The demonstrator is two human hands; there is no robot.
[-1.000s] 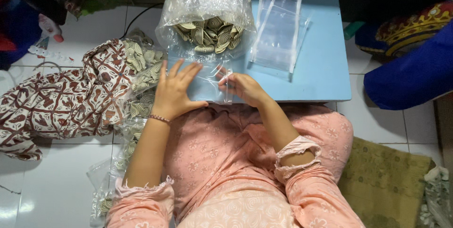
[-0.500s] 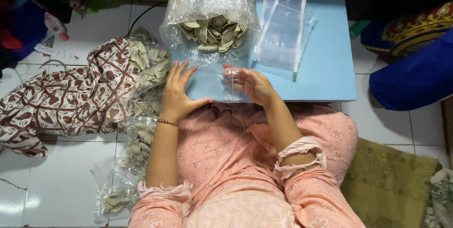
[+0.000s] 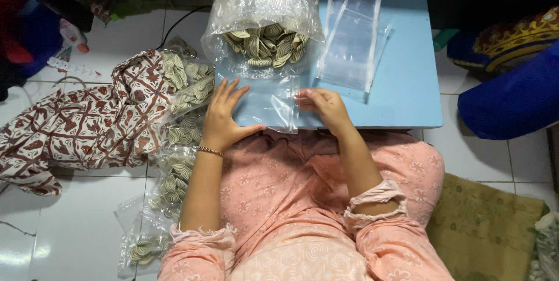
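Broadly, the scene is anchored by a low blue table (image 3: pixel 402 83), drawn close over the lap so that work can be done flat and within easy reach. To the left, a brown patterned cloth (image 3: pixel 75 124) is spread on the white tiled floor, and filled clear packets (image 3: pixel 174 170) are heaped against it, apparently set aside out of the working area. At the far edge of the table a large clear bag of pale shell-shaped pieces (image 3: pixel 265 31) is stood open, where its contents can be reached. Beside it, a stack of empty clear pouches (image 3: pixel 352 45) is laid flat.

At the near edge, one small clear bag (image 3: pixel 273 103) is laid flat on the table between the two hands. The left hand (image 3: pixel 224 118) is rested palm down with fingers spread apart, pressing the bag's left side, seemingly to keep the slippery film from sliding. The right hand (image 3: pixel 326 106) is curled at the bag's right edge; fingertips appear pinched together on the plastic.
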